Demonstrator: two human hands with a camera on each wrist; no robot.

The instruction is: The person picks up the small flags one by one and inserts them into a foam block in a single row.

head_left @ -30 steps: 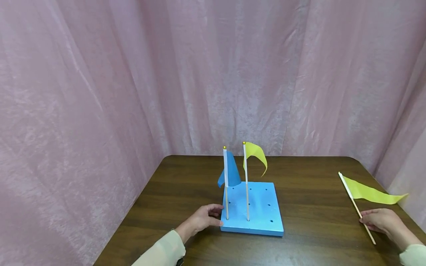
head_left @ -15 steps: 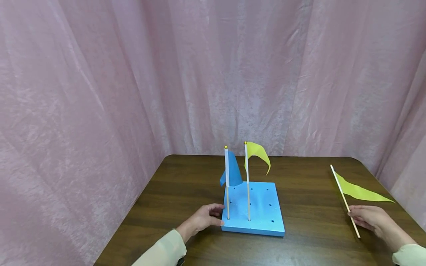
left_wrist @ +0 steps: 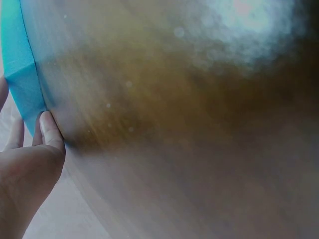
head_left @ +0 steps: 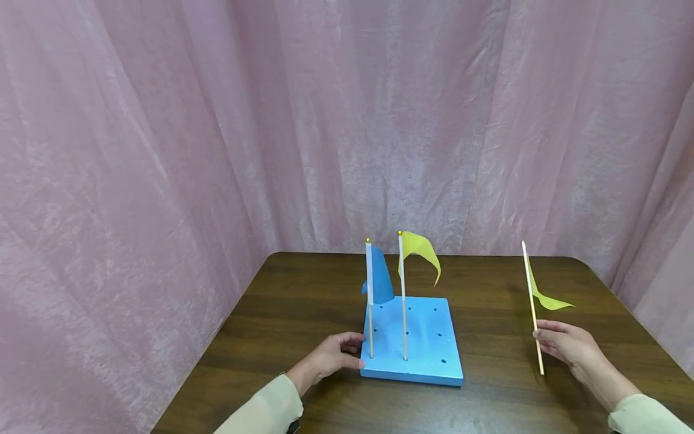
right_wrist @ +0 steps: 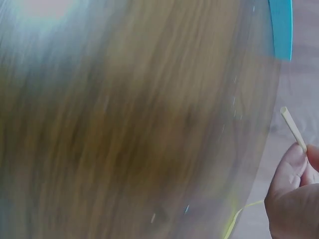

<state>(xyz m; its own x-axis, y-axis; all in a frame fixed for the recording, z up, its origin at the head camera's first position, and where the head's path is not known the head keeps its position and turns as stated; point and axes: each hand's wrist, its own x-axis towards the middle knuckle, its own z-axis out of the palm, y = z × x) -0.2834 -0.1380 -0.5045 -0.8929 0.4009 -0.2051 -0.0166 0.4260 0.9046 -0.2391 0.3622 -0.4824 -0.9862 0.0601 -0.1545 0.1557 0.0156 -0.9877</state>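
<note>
My left hand (head_left: 331, 355) touches the left edge of a light blue square board (head_left: 428, 352) with small holes, thumb near its front corner. In the left wrist view the fingertips (left_wrist: 50, 127) rest at the side of the board (left_wrist: 20, 59). A blue flag (head_left: 382, 277) and a yellow pennant flag (head_left: 418, 247) stand upright in the front row of holes, at the left and middle. To the right, my right hand (head_left: 569, 349) pinches the stick of another yellow pennant flag (head_left: 530, 295) on its lower part. The stick leans slightly and its cloth trails right.
The board sits on a dark brown wooden table (head_left: 309, 289) with rounded back corners. Pink velvet curtains (head_left: 347, 120) hang behind it and at both sides. A hole (head_left: 443, 361) shows at the board's front right.
My right hand has moved left with the yellow flag, and its stick has swung from a slant to nearly upright. The left hand and the board have stayed put.
</note>
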